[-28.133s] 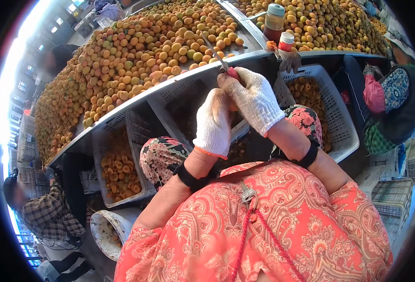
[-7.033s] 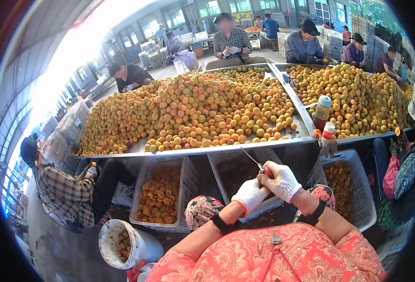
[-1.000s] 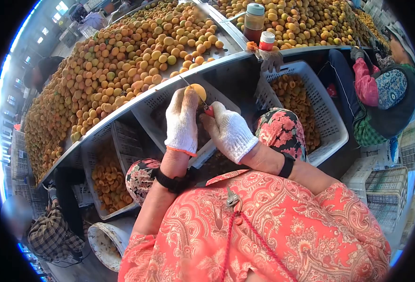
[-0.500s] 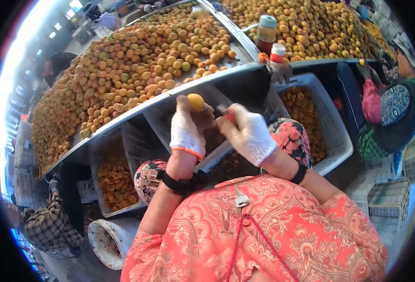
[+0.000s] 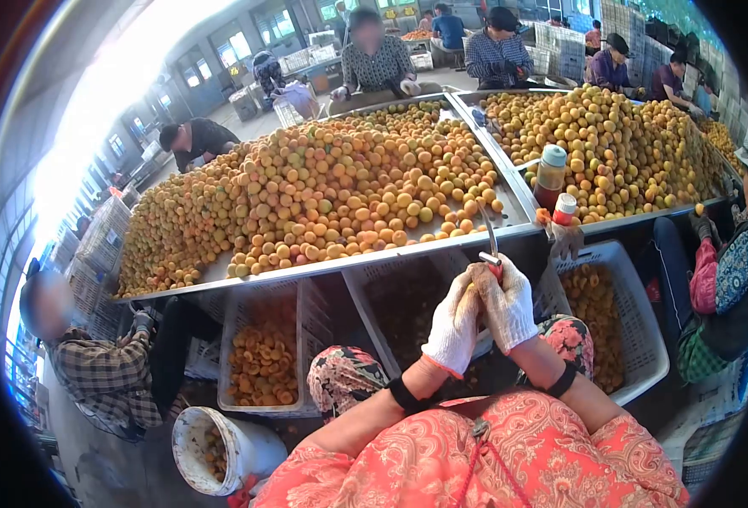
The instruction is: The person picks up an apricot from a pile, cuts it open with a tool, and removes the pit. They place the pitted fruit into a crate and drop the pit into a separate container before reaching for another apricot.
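Observation:
My left hand (image 5: 453,328), in a white knitted glove with stained fingers, is closed and pressed against my right hand. The apricot it held a moment earlier is almost wholly hidden between the two hands. My right hand (image 5: 509,306), gloved the same way, is wrapped round a small knife (image 5: 489,230) with a red handle. Its thin curved blade points up and away from me. Both hands are above my lap, in front of the table edge. Beyond them a big heap of whole apricots (image 5: 323,186) covers the metal table (image 5: 513,199).
Crates of halved apricots stand under the edge, one at left (image 5: 221,347) and one at right (image 5: 657,360). A white bucket (image 5: 251,444) is at lower left. A drink bottle (image 5: 550,176) and a red-and-white jar (image 5: 565,208) stand at the rim. Several people sit around.
My view has tilted up and turned left, showing more of the room. My hands, apart before with the apricot visible in the left, are now pressed together. The knife blade now points upward.

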The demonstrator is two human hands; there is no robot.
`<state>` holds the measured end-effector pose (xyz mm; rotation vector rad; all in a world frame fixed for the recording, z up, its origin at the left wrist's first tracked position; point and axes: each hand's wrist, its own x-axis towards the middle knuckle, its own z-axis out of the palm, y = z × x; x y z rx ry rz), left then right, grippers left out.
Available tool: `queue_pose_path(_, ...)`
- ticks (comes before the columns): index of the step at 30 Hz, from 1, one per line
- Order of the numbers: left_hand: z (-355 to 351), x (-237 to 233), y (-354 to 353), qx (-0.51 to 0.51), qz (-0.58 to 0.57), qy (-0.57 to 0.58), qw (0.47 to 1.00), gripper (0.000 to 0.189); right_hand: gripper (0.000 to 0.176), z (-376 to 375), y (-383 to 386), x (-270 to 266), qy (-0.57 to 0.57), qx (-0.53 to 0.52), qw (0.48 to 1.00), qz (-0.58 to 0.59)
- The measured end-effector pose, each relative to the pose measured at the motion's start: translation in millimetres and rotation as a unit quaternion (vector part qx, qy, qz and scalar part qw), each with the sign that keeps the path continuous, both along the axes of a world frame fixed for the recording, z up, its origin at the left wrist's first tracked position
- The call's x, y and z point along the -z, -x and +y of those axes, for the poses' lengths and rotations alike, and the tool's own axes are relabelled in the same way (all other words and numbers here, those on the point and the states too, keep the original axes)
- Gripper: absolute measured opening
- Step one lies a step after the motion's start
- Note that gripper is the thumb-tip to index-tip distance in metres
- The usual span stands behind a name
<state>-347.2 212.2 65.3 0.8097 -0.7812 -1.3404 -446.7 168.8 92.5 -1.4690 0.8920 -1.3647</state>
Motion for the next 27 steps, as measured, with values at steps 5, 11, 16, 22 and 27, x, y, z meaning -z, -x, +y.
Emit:
queue_pose_path(5, -0.4, -23.3, 8.8, -0.037, 0.147, -0.09, 0.984, 0.03, 0.009, 1.2, -2.0, -4.4, 0.078, 0.03, 0.99, 0.115)
queue_pose_path(11, -0.3, -38.3, 4.4, 0.002, 0.164, -0.311, 0.936, 0.03, 0.012, 0.5, 2.4, -2.4, 0.199, 0.019, 0.966, 0.163)
queue_pose_path(16, -12.8, -22.6, -29.0, 0.036, 0.171, -0.153, 0.973, 0.037, 0.016, -20.7, 2.7, 26.0, -0.014, -0.109, 0.968, -0.227)
queue_pose_path(22, -12.8, -6.2, -21.0, 0.007, 0.304, -0.186, 0.935, 0.043, 0.012, -11.1, -6.6, 18.9, 0.193, 0.004, 0.978, 0.081)
queue_pose_path(27, 0.1, -5.6, -43.9, 0.118, 0.24, -0.079, 0.96, 0.039, 0.022, -15.5, 20.2, 0.5, -0.019, -0.036, 0.999, 0.036)
